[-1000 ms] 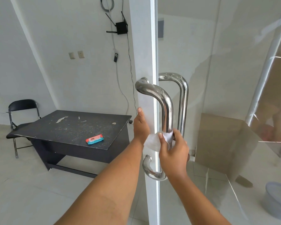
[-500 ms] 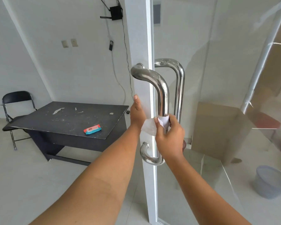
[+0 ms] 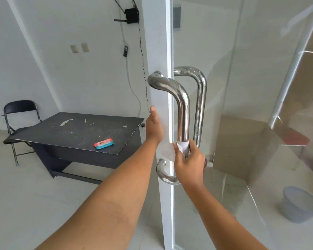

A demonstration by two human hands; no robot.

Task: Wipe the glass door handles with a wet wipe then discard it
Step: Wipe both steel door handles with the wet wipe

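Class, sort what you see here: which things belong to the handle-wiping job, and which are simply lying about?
Part of the job:
near handle
far handle
wet wipe in the right hand
left hand bracing the door edge
pack of wipes
bucket, perhaps for discarding

Lying about:
table
folding chair
router

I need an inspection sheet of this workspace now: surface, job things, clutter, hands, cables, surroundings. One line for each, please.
Surface: dark table, top scuffed and chipped.
Job's things: near handle and far handle on the glass door; wipe wrapped round the near handle; wipe pack on the table.
Clutter: nothing seen.
Hands: left hand flat against the door edge; right hand grips the wipe.
Cables: one hangs down the wall from the router.
Surroundings: folding chair; bucket behind the glass.
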